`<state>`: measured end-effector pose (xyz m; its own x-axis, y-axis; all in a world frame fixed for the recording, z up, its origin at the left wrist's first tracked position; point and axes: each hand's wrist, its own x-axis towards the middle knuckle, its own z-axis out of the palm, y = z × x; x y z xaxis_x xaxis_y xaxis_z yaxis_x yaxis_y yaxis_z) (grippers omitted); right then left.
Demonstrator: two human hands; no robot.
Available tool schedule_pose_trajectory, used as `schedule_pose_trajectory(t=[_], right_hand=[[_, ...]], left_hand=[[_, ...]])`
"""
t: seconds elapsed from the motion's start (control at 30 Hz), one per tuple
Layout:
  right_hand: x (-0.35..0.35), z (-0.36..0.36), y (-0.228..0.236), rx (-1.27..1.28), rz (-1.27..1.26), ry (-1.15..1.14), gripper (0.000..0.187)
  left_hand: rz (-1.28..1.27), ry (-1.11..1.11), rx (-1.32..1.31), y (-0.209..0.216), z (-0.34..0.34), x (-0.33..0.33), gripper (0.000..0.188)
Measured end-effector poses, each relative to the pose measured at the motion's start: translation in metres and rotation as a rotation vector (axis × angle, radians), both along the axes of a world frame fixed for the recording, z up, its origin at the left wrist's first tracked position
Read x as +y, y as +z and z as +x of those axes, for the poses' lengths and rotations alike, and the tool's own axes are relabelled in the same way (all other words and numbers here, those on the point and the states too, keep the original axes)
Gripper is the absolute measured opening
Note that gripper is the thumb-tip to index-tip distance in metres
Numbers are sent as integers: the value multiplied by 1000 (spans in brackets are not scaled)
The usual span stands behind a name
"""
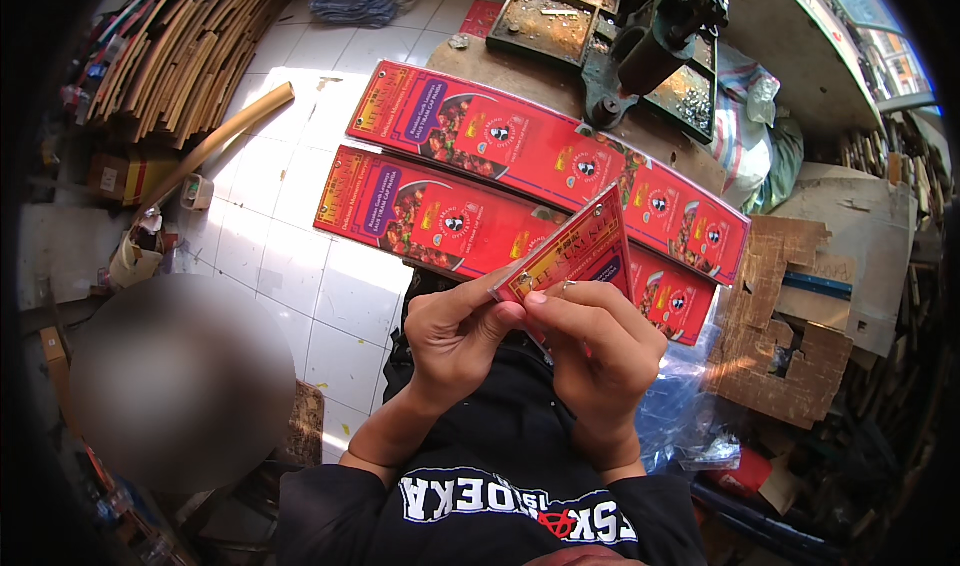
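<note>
Close in front of my chest I hold a red printed plastic banner (585, 253), tilted up so that one end points away from me. My left hand (450, 344) is closed on its near left corner, thumb and fingers pinched at the edge. Beside it, my right hand (598, 344) grips the near edge, with a ring on one finger. The two thumbs almost meet at the corner. Beyond the hands lie two long red banners, a farther one (540, 156) and a nearer one (400, 211), slanting side by side. Small eyelets show at their corners.
A dark metal hand press (640, 61) stands on the worn work table (470, 61), flanked by black compartment trays (540, 28) of small metal bits. Brown cardboard (770, 316) and clear plastic sheeting (675, 396) are at right. Stacked boards (190, 46) and a cardboard tube (230, 136) occupy the left.
</note>
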<state>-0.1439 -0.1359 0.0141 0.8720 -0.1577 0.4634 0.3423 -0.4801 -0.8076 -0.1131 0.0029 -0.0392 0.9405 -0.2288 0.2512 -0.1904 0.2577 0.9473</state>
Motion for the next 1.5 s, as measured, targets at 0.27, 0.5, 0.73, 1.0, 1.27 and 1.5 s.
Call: schedule_pose_trajectory(t=[0.27,0.5,0.73,1.0,1.27,1.5], right_hand=[[-4,-3,1,58,69,30,22],[-5,-2,2,112,134,46,22],[-9,-2,2,124,197,44,21],[-4,-2,-3,99,192,90,23],[-2,0,-14,-36,83,19,29],[2,3,-18,-91,35,-4,30]], left_hand=[[6,-13,6,-1,0,2,33],[10,-12,4,-1,0,3,33],[26,-29,-7,-3,1,1,33],[-139,-10,139,-4,3,0,33],[-121,-37,112,-5,2,3,34],[-97,-50,101,-3,1,6,35]])
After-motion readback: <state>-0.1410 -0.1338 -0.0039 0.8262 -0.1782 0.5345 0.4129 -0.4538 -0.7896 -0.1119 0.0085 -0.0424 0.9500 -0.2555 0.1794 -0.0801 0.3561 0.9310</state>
